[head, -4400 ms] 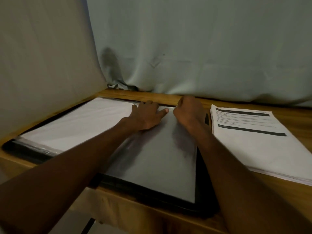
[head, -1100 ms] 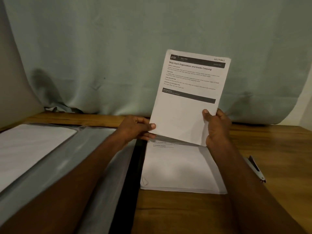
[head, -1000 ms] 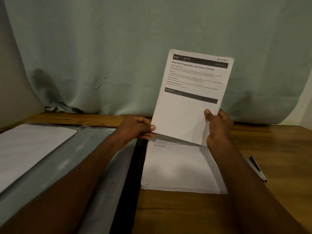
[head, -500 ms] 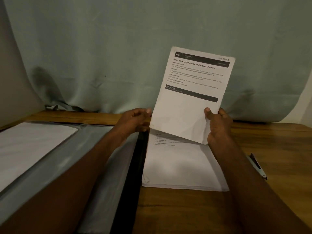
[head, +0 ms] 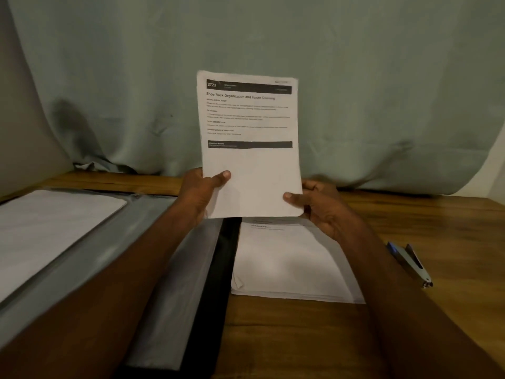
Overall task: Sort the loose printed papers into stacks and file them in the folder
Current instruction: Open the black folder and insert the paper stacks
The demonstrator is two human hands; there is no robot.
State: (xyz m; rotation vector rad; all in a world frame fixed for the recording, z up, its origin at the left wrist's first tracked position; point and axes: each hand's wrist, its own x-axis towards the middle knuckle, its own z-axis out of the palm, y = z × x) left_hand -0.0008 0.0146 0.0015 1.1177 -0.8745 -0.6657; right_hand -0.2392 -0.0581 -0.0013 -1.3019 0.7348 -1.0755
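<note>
Sheet [head: 250, 149] upright above stack [head: 289, 263]; left hand [head: 202, 191] and right hand [head: 318, 206] pinch lower corners. Advise: keep taut, slide squarely into folder [head: 164, 258] sleeve at desk [head: 300, 337] left.

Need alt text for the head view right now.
Both hands, left hand and right hand, hold a white printed sheet upright above a white paper stack on the wooden table, beside an open black folder.
</note>
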